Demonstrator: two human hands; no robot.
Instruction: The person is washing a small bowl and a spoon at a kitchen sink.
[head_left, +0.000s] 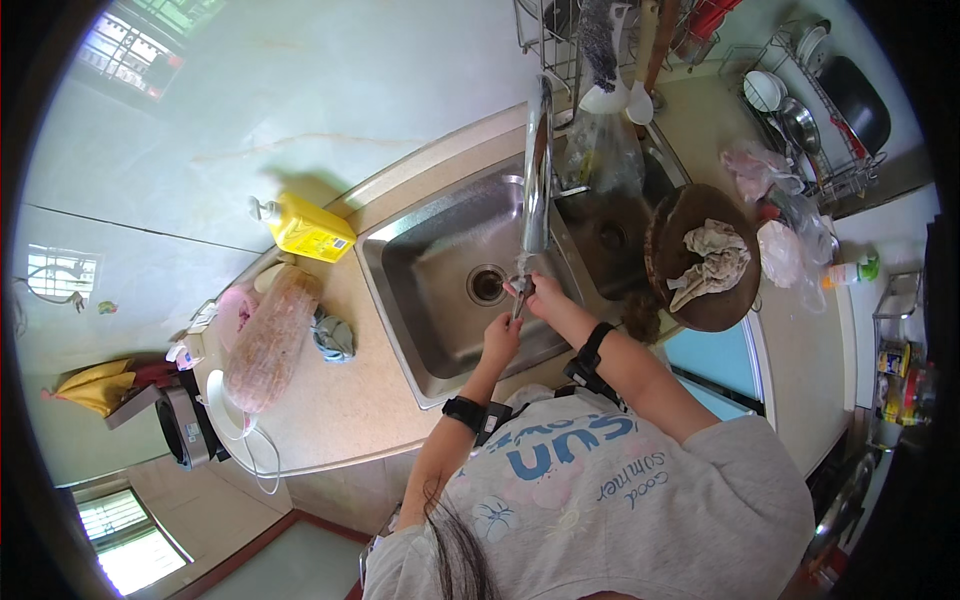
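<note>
My left hand (501, 337) grips the handle of a small metal utensil (518, 301), which looks like a spoon. At its upper end, the fingers of my right hand (543, 295) close around it and partly hide its head. Both hands are over the right side of a stainless steel sink basin (442, 259), close to the round drain (487, 285). Directly above them is the chrome faucet (537, 172), with water running from its spout onto the utensil and my fingers.
A second basin (607, 232) adjoins on the right, beside a round wooden board (667, 300) bearing a crumpled cloth (714, 262). Left of the sink stand a yellow pump bottle (311, 229), a large wrapped gourd-like item (274, 341) and a bunched cloth (334, 337). Hanging utensils (639, 101) overhang the back.
</note>
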